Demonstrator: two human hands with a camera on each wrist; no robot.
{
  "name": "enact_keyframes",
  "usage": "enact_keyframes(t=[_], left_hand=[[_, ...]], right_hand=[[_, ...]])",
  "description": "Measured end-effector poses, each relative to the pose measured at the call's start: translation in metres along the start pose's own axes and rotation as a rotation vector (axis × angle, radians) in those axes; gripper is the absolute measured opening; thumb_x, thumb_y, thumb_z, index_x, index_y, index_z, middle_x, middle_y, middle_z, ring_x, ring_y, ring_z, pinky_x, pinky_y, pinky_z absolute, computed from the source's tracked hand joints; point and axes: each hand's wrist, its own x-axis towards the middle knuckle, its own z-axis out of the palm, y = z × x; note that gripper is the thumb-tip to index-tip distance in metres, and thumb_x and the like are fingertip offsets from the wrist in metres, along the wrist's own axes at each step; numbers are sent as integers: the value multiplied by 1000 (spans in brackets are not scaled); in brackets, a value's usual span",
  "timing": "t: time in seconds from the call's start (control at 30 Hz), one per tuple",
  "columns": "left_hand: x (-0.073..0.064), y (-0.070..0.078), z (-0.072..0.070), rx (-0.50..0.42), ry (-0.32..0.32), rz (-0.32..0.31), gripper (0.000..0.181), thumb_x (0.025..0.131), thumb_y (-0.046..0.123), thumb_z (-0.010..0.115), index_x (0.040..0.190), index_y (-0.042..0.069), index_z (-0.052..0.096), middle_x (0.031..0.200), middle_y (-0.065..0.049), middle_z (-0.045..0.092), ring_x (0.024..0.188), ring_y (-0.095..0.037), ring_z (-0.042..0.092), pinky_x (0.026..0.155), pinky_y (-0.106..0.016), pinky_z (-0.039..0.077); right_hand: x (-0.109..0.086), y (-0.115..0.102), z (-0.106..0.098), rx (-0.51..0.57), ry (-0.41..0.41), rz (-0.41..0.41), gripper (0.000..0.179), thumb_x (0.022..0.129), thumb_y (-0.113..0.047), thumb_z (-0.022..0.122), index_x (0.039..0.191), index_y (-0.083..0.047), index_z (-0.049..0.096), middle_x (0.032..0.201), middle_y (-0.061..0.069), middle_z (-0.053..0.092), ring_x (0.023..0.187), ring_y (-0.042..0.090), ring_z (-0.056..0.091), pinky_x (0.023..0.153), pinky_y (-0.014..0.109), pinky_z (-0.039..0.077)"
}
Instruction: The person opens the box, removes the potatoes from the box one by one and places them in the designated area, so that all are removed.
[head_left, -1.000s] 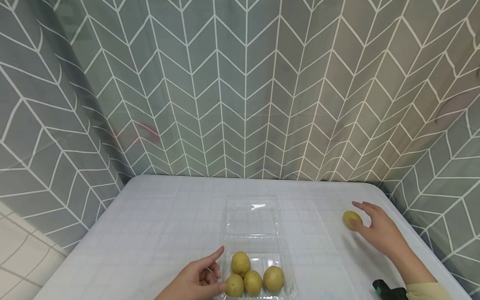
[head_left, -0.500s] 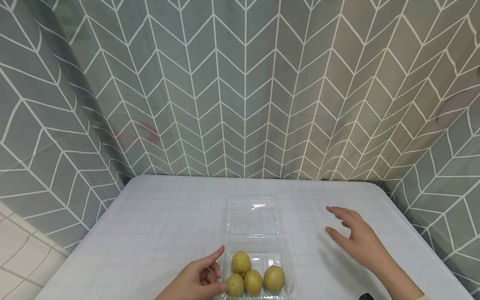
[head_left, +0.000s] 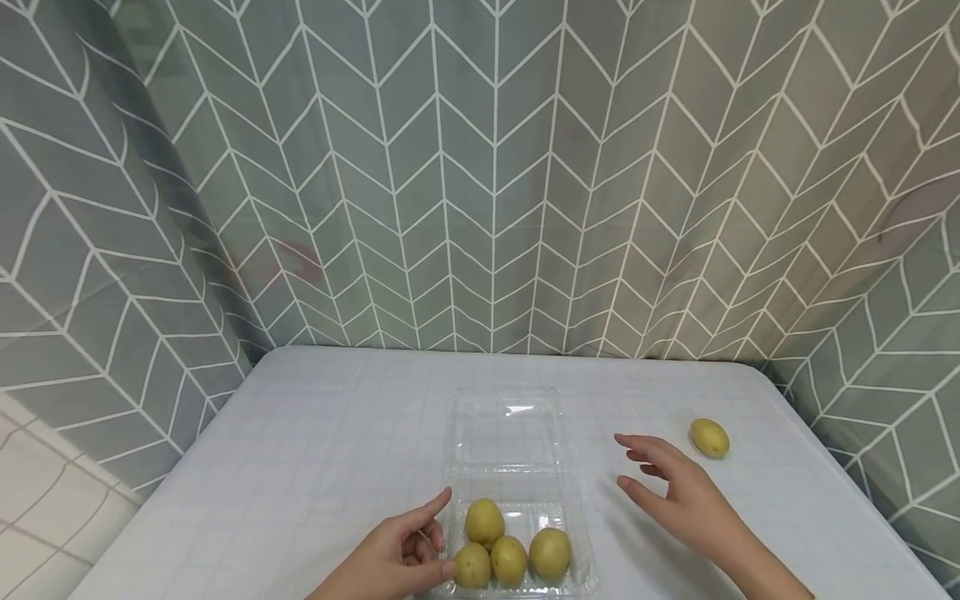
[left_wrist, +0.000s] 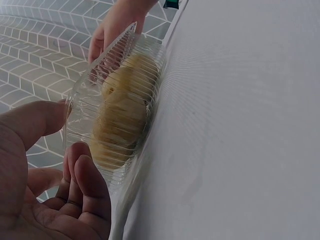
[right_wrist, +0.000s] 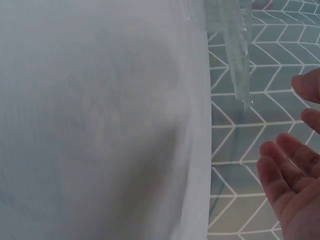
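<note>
Apparently I'm at a steadying step: my left hand (head_left: 408, 550) pinches the left edge of the box (head_left: 517, 487), while my right hand (head_left: 667, 498) hovers empty, thumb and fingers apart. Fetching the lone fruit (head_left: 709, 438) would call for a reach rightward. I count one box, one opened lid (head_left: 504, 429), five fruits: four in the box, one on the table (head_left: 300, 467).
</note>
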Motion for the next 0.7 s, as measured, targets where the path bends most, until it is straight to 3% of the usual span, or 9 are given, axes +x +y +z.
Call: enact_keyframes(t=[0.2,0.5,0.7], left_hand=[[0,1,1,-2,5,5,81,89,15,75,151,-7,29,97,-6,55,72,-1,54,66,-17,50],[0,0,0,5,12,-7,81,88,16,76,152,-5,30,96,-5,55,72,-2,54,65,-17,50],[1,0,0,-3,10,-8,81,88,15,76,151,-5,30,96,-6,55,72,-2,54,65,-17,50]], right_hand=[[-1,-9,5,61,-9,-53,45,89,-19,77,130,-23,61,128,-9,60,105,13,63,85,30,54],[1,-20,15,208,-93,-49,45,89,-19,76,131,-27,60,128,-9,60,107,16,64,89,29,52],[3,-31,21,286,-148,-125,41,93,-19,72,131,-23,59,127,-3,60,108,20,64,88,31,53]])
